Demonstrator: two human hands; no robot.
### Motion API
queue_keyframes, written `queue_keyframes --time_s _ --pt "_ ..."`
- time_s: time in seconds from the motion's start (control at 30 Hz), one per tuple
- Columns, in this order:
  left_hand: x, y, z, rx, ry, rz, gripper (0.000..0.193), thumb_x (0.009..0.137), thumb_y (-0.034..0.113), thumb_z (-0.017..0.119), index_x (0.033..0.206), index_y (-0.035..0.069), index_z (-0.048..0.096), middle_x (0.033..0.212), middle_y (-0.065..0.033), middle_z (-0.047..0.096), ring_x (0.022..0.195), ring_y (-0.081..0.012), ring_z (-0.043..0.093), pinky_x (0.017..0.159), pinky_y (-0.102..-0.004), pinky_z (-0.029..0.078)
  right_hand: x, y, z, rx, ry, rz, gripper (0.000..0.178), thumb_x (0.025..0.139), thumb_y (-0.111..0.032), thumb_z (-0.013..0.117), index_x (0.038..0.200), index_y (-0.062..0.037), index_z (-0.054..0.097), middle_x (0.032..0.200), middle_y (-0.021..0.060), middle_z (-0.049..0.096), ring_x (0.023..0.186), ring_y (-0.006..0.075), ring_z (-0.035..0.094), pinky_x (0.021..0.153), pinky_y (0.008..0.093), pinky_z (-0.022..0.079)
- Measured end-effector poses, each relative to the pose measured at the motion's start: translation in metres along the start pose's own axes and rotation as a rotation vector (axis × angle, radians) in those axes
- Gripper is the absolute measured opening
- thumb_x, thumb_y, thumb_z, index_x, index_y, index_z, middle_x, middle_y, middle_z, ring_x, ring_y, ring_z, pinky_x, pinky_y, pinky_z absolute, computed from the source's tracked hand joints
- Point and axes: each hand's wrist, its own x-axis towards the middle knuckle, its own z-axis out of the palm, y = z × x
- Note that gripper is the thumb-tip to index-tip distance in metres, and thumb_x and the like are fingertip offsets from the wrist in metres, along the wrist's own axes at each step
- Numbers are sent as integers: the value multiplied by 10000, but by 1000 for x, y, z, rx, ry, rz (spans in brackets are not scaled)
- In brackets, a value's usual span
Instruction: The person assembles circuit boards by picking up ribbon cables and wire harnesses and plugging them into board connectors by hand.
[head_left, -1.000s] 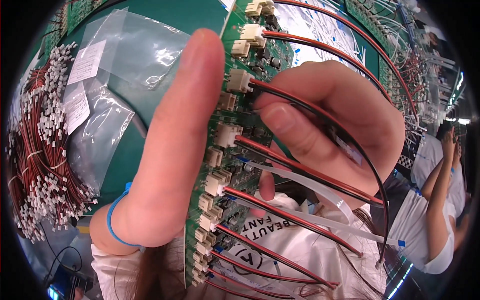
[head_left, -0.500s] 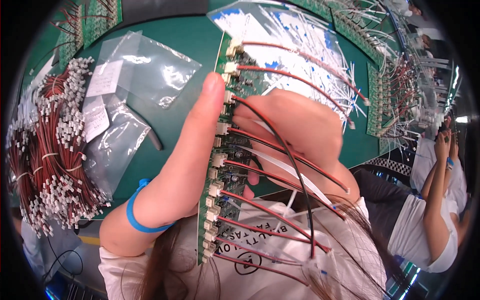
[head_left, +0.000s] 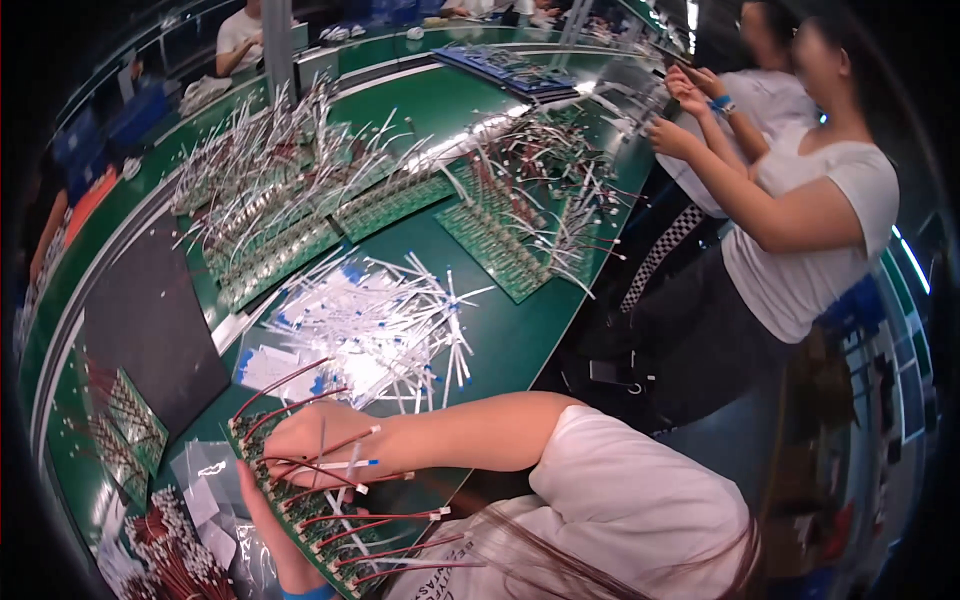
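Head view: left hand (head_left: 268, 525) grasps the board (head_left: 299, 513), lower left in view; right hand (head_left: 312, 442) curls over it, grip too hidden for me to tell. Crossing leads (head_left: 370, 517) could snag, pulling loose.

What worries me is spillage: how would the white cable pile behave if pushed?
The cables look thin and flat, so each is probably light and bendy. Lying loose and crisscrossed, the pile would likely spread, not move together.

In view, PCB (head_left: 294, 512) is now approx 7 o'clk (was ctr), white cable pile (head_left: 385, 335) approx 9 (was 1), nearer co-worker (head_left: 785, 265) 2-3 (was 4).
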Motion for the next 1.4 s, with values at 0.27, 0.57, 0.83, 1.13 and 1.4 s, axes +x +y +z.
queue_keyframes --time_s 0.27,0.57,0.83,1.13,1.4 --pt "1 31 -3 20 -177 -252 716 852 665 288 1094 49 562 831 -151 632 578 -278 610 495 -431 545 7 2 -32 439 -37 224 136 723 -111 650 803 -1 643 678 92 625 651 164 619 607 292 490" --pt "9 34 -28 -354 -289 -168 749 855 685 269 1259 85 465 1076 -230 579 911 -357 594 795 -586 475 16 11 -55 761 83 463 141 835 -88 609 929 11 644 602 -7 567 474 20 432 412 170 254" --pt "-20 21 -7 -178 -236 -52 914 784 791 169 1234 54 470 1067 -165 593 908 -255 607 805 -445 502 5 -19 -23 823 62 333 234 731 42 686 954 60 621 818 101 642 726 154 629 658 245 515" --pt "-19 -1 -10 -272 -360 46 999 735 829 115 1149 21 531 1010 -93 628 877 -156 599 770 -309 490 12 -42 -24 224 -47 112 300 621 -38 792 872 18 637 711 85 613 602 144 551 543 234 406" --pt "-9 -38 -12 -588 -536 -142 959 739 834 166 1127 34 523 932 -66 620 767 -137 589 678 -299 488 3 -24 -9 105 59 -203 183 678 17 720 840 32 636 724 101 629 575 148 553 499 255 414"
